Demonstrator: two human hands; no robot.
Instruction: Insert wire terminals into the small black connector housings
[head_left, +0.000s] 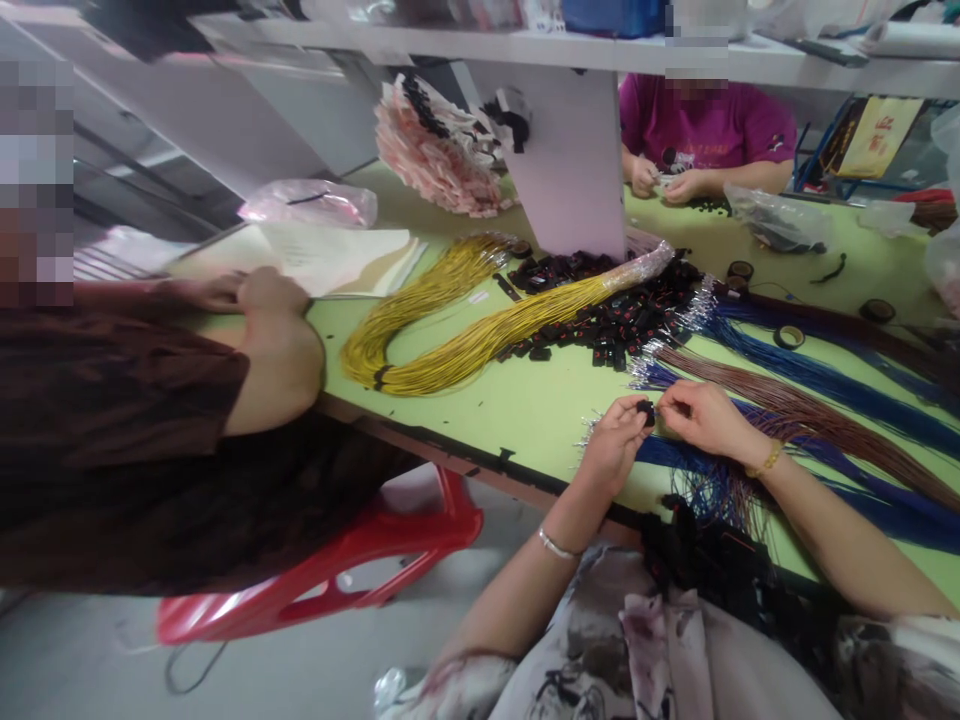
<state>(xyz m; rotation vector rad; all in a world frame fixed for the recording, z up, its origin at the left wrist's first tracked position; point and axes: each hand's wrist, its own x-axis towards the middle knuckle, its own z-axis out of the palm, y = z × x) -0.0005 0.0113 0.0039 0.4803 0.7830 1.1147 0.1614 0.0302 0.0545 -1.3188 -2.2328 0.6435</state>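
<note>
My left hand (616,445) pinches a small black plastic connector housing (646,412) between thumb and fingertips, above the bench's front edge. Close against its right side, my right hand (705,418) has its fingers pinched together; whatever they hold is too small to make out. Under and beside both hands lie bundles of blue wires (750,345) and brown wires (795,395), several with silvery terminals at their ends. Beyond my hands is a heap of black connector housings (615,325). More black pieces with wires (712,550) are gathered near my lap.
A bent bundle of yellow wires (427,370) lies left of the heap. One person (277,350) leans on the green bench (450,420) at left; another (705,135) works across it. An upright panel (570,170), tape rolls (789,337) and a red stool (420,540) are nearby.
</note>
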